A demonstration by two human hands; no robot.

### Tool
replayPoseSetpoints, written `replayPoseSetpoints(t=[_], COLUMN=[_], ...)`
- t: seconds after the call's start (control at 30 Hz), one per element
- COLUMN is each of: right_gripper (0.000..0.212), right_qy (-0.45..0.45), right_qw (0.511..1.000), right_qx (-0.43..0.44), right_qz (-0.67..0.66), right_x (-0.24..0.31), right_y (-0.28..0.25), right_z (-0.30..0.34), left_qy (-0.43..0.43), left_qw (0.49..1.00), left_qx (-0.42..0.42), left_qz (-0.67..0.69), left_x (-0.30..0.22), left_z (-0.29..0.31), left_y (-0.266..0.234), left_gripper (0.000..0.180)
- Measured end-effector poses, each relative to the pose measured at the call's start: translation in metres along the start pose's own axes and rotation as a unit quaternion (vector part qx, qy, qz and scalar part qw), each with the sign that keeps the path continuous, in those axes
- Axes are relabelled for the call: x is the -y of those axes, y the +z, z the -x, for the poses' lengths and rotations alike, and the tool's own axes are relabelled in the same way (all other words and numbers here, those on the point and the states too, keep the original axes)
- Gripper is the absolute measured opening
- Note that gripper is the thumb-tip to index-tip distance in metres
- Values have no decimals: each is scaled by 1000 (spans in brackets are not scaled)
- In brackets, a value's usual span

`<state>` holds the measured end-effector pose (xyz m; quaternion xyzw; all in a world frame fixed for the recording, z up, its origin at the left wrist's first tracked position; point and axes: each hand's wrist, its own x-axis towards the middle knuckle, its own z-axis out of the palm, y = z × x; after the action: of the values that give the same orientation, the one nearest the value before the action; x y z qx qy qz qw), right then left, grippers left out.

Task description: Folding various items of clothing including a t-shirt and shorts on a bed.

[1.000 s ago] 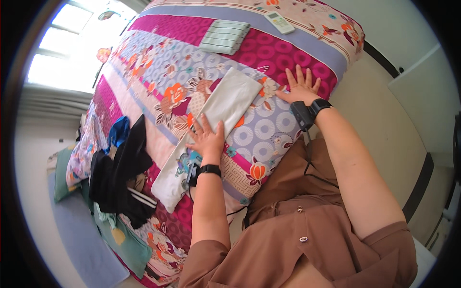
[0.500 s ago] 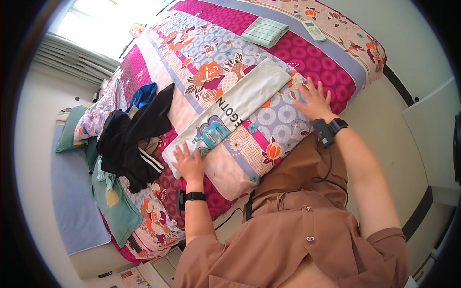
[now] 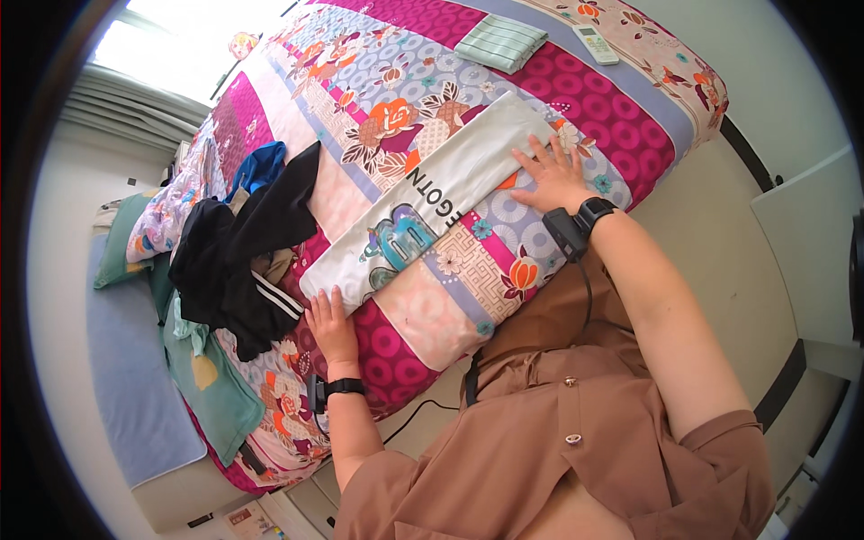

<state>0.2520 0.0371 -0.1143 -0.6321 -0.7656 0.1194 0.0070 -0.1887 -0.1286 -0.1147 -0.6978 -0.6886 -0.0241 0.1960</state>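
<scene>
A white T-shirt (image 3: 382,214), folded into a long flat strip with a colourful print and dark lettering, lies slantwise on the patterned bedspread (image 3: 450,319). At the strip's near left end, my left hand (image 3: 331,329) rests with its fingers spread, the fingertips on the cloth's edge. My right hand (image 3: 553,177) lies flat with fingers apart at the far right end, its fingertips on the white cloth. Neither hand grips anything. Both wrists wear black bands with small devices attached.
Left of the strip lies a heap of dark clothes (image 3: 234,261), with a blue garment (image 3: 258,169) behind it. Green pillows (image 3: 211,387) lie farther left. Toward the far side are a folded striped cloth (image 3: 500,42) and a white remote control (image 3: 595,44).
My right hand has moved left onto the end of the white strip. My left hand has slid slightly left and nearer to me, toward the strip's edge.
</scene>
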Motion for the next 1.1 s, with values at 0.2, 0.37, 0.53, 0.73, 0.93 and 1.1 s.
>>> replayPoseSetpoints(t=[0.2,0.37,0.53,0.73,0.93,1.1], right_gripper=[75,73,72,72,72,73], right_qy=[12,4,11,16,20,21], right_qw=[1000,1000,1000,1000,1000,1000], right_qx=[2,-5,-2,5,2,-2], right_qz=[-4,-12,-6,3,10,9], right_x=[-3,-4,-2,2,0,2], right_y=[6,6,3,1,3,1], right_z=[-1,-1,0,3,3,4], left_qy=[71,100,14,-28,-84,-148], left_qw=[995,993,997,978,967,954], left_qx=[-31,-29,48,-19,75,202], left_qz=[-66,-55,54,207,228,164], left_x=[42,44,29,18,3,-13], left_z=[8,12,12,-5,-41,-60], left_y=[-4,3,-1,-20,17,16], left_gripper=[39,42,50,51,51,59])
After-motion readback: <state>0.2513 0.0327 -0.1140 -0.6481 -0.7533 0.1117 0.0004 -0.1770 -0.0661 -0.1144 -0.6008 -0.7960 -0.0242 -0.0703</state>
